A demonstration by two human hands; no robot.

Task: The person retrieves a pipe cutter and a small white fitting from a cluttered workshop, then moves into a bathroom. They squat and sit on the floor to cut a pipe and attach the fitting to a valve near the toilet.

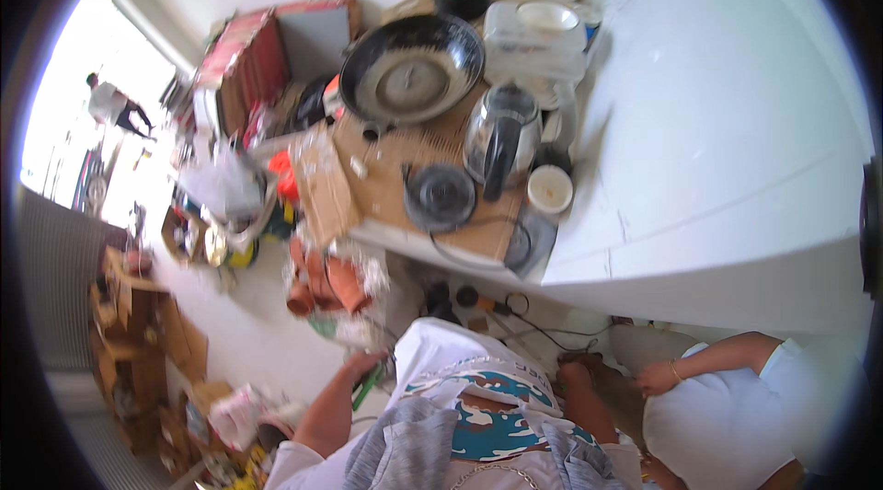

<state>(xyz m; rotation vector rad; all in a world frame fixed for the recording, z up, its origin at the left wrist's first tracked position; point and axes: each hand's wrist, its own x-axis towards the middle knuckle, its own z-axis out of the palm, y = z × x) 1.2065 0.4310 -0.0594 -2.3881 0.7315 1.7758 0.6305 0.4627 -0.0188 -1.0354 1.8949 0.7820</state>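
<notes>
My left hand (370,360) hangs low on my left side, beside the white cloth over my front. Just under it is a narrow green thing (366,391); whether my fingers hold it I cannot tell. My right hand (577,367) is down at my right side, near dark cables on the floor, its fingers too small and blurred to read. Ahead stands a cardboard-covered table (382,186). On it are a big dark wok (414,76), a steel electric kettle (504,136) with a black handle, its round black base (440,197) and a white round tub (550,189).
Close on my right is another person in a white shirt (708,398), one hand (655,378) near my right arm. Orange pipe fittings (324,283) in plastic lie left of the table. Cardboard boxes (133,370) line the left. A cable (552,334) runs across the floor.
</notes>
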